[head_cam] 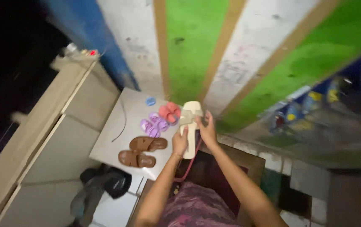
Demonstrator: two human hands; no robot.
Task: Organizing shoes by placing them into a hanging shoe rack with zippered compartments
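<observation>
Fingers of both hands wrap a cream sandal (189,122), which stands lengthwise, toe strap pointing far, above the right edge of a white table (121,126). Left hand (180,143) grips the near heel end from the left; right hand (208,128) clasps the right side just below the strap. On the table, to the left of the cream sandal, lie a pair of coral sandals (169,112), a pair of small purple sandals (154,125) and, nearer, a pair of brown sandals (142,151). A small blue object (150,101) sits at the far side. Dark shoes (113,183) rest on the floor beneath the table's near edge.
</observation>
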